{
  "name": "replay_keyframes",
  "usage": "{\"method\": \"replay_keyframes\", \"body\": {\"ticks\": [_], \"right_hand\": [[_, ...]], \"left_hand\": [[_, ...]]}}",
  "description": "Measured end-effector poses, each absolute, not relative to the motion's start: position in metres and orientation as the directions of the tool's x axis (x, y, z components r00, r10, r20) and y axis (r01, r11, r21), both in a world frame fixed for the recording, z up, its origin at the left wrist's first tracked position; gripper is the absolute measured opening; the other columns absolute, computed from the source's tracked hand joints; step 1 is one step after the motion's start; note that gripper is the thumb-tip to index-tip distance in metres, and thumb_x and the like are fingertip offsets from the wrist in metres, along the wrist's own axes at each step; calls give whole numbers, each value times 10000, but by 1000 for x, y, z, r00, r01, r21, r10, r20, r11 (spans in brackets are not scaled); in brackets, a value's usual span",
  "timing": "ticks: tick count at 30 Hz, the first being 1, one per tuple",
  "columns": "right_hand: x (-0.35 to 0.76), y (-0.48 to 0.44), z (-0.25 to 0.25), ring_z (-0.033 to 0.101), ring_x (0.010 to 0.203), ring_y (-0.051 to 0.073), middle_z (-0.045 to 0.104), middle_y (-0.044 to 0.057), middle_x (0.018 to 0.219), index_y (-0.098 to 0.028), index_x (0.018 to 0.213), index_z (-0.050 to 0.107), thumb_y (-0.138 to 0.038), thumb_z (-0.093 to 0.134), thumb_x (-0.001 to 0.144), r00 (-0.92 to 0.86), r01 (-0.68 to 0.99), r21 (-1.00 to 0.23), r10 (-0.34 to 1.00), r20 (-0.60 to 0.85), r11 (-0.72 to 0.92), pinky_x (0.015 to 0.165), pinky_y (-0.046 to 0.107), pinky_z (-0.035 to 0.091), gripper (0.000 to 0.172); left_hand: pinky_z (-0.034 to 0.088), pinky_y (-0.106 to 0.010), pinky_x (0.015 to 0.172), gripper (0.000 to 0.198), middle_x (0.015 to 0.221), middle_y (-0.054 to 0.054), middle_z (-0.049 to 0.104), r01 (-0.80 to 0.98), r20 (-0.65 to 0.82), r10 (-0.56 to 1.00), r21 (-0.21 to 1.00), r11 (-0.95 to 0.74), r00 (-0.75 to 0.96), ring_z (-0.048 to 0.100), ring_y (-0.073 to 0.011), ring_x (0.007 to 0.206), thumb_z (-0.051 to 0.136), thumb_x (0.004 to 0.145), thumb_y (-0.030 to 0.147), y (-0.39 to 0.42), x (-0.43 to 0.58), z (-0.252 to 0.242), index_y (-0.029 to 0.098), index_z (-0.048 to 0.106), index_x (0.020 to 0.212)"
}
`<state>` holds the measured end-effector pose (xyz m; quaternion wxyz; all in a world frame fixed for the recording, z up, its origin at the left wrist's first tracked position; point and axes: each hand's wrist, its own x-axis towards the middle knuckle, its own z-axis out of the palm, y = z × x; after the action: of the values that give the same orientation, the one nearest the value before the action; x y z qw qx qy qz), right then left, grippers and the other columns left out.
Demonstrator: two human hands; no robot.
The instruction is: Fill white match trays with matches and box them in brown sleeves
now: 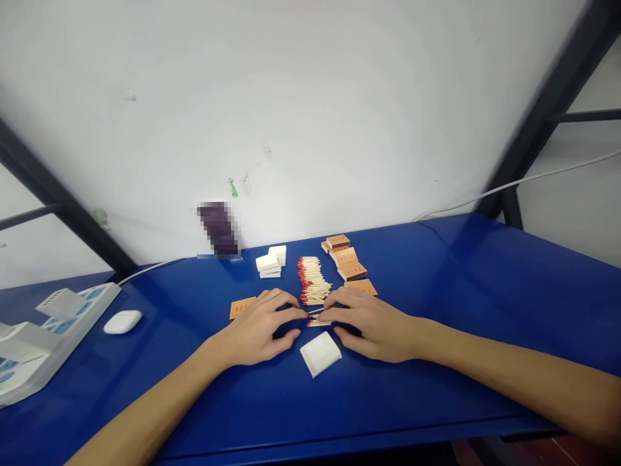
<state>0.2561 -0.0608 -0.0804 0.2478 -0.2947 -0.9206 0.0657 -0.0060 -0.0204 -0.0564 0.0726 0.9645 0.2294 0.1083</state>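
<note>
A few red-headed matches (pixel 319 323) lie on the blue table between my hands. My left hand (pixel 264 327) rests at their head end, palm down, its fingers apart and the fingertips at the red heads. From the other side my right hand (pixel 371 323) reaches over them with spread fingers, its fingertips on or just above the sticks. Just behind lies a long pile of matches (pixel 313 278), heads to the left. Nearer me is a white matchbox tray (pixel 320 354), close to my right thumb. Part of an orange matchbox (pixel 241 307) shows behind my left hand.
Several orange matchboxes (pixel 350 259) are heaped at the back right, and white trays (pixel 270 262) are stacked at the back left. A white earphone case (pixel 123 321) and a power strip (pixel 53 343) lie on the left. A blurred dark object (pixel 220 228) leans on the wall.
</note>
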Motion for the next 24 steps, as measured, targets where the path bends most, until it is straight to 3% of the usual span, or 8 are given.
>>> {"method": "replay_keyframes", "body": {"ticks": [24], "right_hand": [[256,-60,-79,588,971,230,662,107,1019,-164,1094,686,-110,494,899,-719,463,-281,542,436,841,891,415,491,278]], "left_hand": [[441,-395,958,316,1196,-65,572,438,142,463,178,-881,875,539,-223,1086,493,975,279,-20,-7,-56,276,593,1275]]}}
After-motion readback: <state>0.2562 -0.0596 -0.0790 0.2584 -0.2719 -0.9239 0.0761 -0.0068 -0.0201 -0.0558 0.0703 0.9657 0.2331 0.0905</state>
